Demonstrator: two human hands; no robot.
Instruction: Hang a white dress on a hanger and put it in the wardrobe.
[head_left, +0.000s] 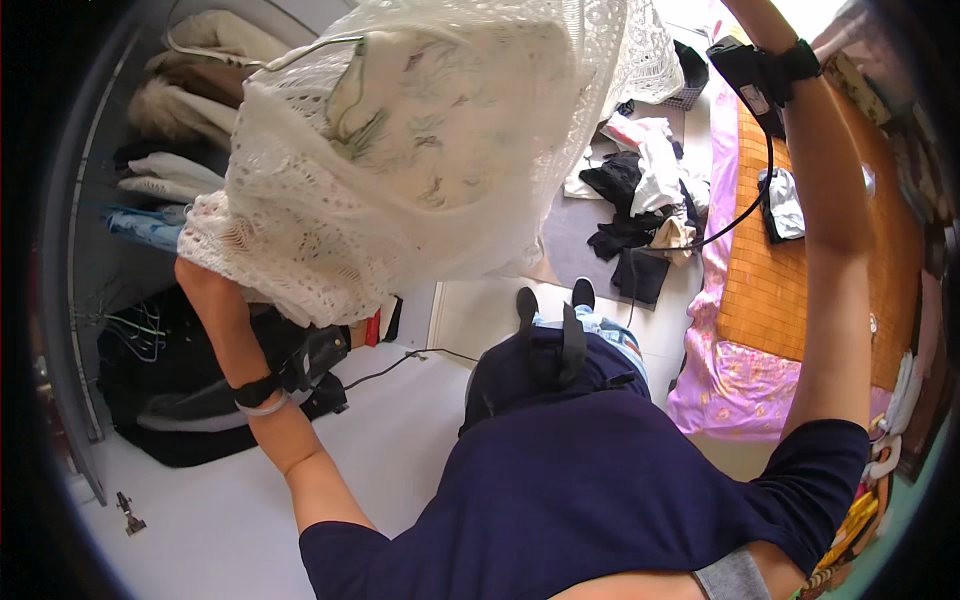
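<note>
A sheer white lace garment (315, 225) fills the upper middle, with a pale patterned cloth (450, 112) showing through it. A thin wire clothes hanger (315, 51) runs along its upper left and into the neckline. My left hand (206, 276) grips the bunched lace edge at the lower left, its fingers mostly hidden by the fabric. Only the forearm of my right arm shows, raised at the upper right; the right hand itself is beyond the top edge.
Clothes hang in an open wardrobe (82, 225) at left, above a black bag (225, 405) and several loose hangers (135, 334). Clothes (637, 180) are heaped on the floor mat ahead. At right is a bed with a woven mat (757, 300). A black cable (742, 217) hangs from my right wrist device.
</note>
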